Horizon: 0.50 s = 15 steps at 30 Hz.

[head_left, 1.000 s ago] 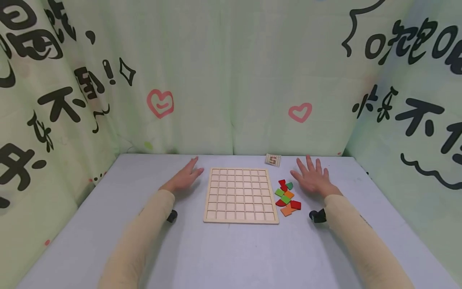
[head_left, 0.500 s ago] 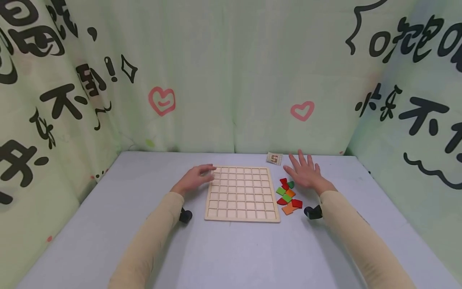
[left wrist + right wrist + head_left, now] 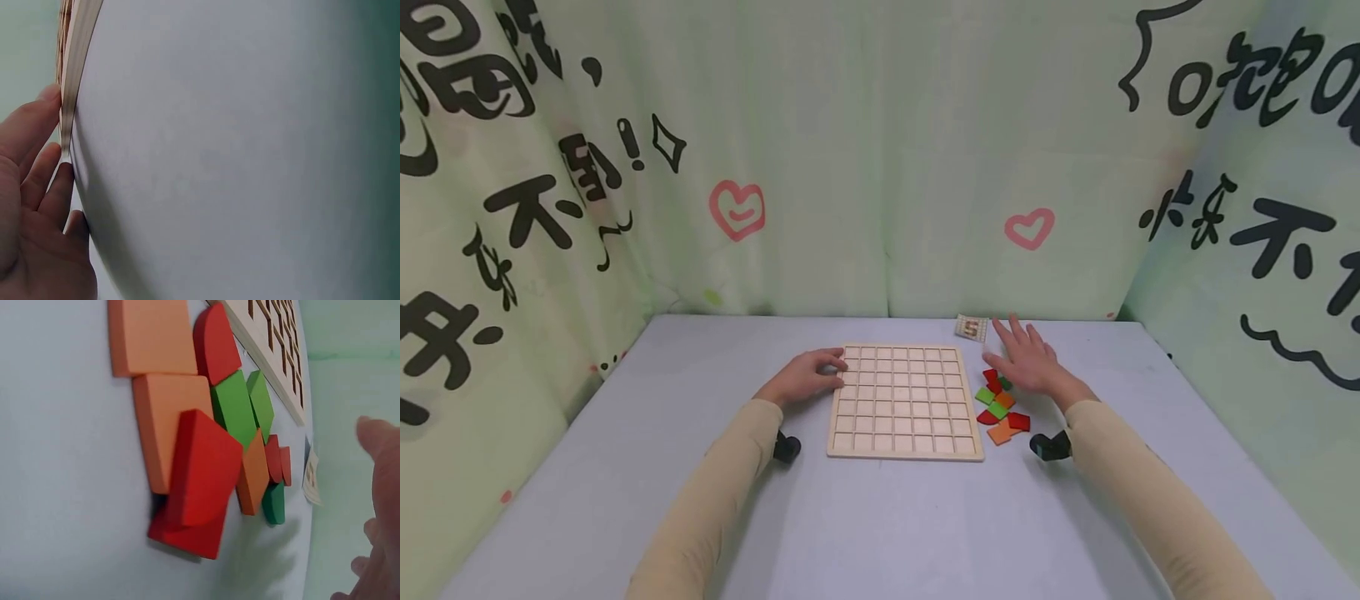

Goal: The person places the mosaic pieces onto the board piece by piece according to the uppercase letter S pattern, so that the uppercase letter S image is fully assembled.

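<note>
A square wooden grid board (image 3: pixel 905 400) lies flat on the table. My left hand (image 3: pixel 805 375) is at its left edge; in the left wrist view the thumb touches the board's rim (image 3: pixel 76 56), with the other fingers close beside it. My right hand (image 3: pixel 1028 362) hovers with fingers spread at the far end of a small pile of coloured wooden pieces, holding nothing. Red (image 3: pixel 209 469), orange (image 3: pixel 156 337), light green (image 3: pixel 234 409) and dark green (image 3: pixel 274 503) pieces lie there, some overlapping. Beyond the board's far right corner is a small printed card (image 3: pixel 972 327).
The white table (image 3: pixel 880 525) ends at a pale green curtain (image 3: pixel 820 167) bearing black writing and pink hearts. More curtain hangs along the left and right sides. A black wrist camera (image 3: pixel 1049 446) sits under the right wrist, another black camera (image 3: pixel 787 448) under the left.
My left hand has moved right to the board's left edge, its fingers now bent more. The right hand has shifted left, closer to the pieces and the card. Board and pieces lie as before.
</note>
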Available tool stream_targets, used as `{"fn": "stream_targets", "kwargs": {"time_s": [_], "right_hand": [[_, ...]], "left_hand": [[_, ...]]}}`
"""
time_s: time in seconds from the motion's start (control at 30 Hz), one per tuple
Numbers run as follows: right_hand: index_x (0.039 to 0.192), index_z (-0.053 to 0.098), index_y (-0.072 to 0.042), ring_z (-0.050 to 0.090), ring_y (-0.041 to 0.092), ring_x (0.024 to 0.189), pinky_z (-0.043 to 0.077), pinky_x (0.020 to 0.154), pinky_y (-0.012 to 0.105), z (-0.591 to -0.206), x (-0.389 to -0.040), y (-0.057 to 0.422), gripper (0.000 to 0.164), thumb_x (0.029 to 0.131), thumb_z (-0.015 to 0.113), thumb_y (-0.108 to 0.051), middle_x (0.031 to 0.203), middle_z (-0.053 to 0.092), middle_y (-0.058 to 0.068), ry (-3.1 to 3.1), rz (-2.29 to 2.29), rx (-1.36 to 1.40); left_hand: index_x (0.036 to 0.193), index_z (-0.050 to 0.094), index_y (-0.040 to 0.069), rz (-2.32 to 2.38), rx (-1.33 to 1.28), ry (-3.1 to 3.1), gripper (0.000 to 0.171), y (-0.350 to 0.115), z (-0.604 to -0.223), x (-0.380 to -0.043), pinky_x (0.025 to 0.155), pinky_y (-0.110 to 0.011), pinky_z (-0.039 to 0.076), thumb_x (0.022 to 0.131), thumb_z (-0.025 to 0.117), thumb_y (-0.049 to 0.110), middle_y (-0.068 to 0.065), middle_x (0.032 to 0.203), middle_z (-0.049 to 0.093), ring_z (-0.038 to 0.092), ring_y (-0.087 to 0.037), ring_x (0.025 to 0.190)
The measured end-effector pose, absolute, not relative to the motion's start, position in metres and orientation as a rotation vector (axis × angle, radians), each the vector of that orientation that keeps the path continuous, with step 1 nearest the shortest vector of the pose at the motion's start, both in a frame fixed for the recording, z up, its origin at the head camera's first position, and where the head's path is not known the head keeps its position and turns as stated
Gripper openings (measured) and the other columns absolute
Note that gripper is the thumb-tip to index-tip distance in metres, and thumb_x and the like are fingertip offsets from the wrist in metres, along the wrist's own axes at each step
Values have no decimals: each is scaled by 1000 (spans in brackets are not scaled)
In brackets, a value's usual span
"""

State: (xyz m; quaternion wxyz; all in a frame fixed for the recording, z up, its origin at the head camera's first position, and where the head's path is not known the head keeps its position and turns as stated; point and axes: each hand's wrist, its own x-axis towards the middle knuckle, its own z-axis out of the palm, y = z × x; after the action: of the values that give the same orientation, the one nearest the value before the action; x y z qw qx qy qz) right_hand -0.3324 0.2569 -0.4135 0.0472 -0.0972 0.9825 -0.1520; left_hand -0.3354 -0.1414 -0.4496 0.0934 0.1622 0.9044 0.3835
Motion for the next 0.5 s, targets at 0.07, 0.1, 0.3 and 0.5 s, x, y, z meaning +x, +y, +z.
{"fn": "stream_targets", "kwargs": {"time_s": [0.07, 0.1, 0.3, 0.5], "right_hand": [[159, 17, -3, 9, 55, 148, 15, 115, 76, -415, -332, 257, 79, 100, 55, -38, 165, 8, 30, 3011, -474, -308], [159, 19, -2, 12, 54, 147, 18, 115, 75, -415, -332, 257, 78, 99, 57, -35, 164, 11, 30, 3014, -488, -308], [149, 40, 4, 30, 49, 142, 31, 115, 67, -418, -328, 259, 60, 99, 59, -23, 155, 33, 31, 3041, -593, -305], [142, 48, 3, 40, 47, 135, 39, 112, 62, -421, -326, 260, 52, 98, 63, -20, 146, 44, 30, 3039, -659, -240]], "left_hand": [[119, 70, 8, 1133, 497, 2695, 28, -141, -448, -336, 126, -46, 23, 94, 70, 19, -7, 157, 45, 30, -30, 152], [118, 70, 7, 1125, 506, 2705, 27, -141, -448, -337, 126, -46, 23, 94, 70, 18, -8, 157, 45, 31, -31, 151], [116, 71, 9, 1116, 497, 2719, 24, -141, -446, -338, 125, -47, 24, 94, 70, 18, -8, 156, 47, 32, -31, 151], [116, 71, 9, 1117, 484, 2712, 25, -141, -448, -337, 125, -46, 24, 93, 70, 18, -7, 155, 47, 32, -31, 150]]}}
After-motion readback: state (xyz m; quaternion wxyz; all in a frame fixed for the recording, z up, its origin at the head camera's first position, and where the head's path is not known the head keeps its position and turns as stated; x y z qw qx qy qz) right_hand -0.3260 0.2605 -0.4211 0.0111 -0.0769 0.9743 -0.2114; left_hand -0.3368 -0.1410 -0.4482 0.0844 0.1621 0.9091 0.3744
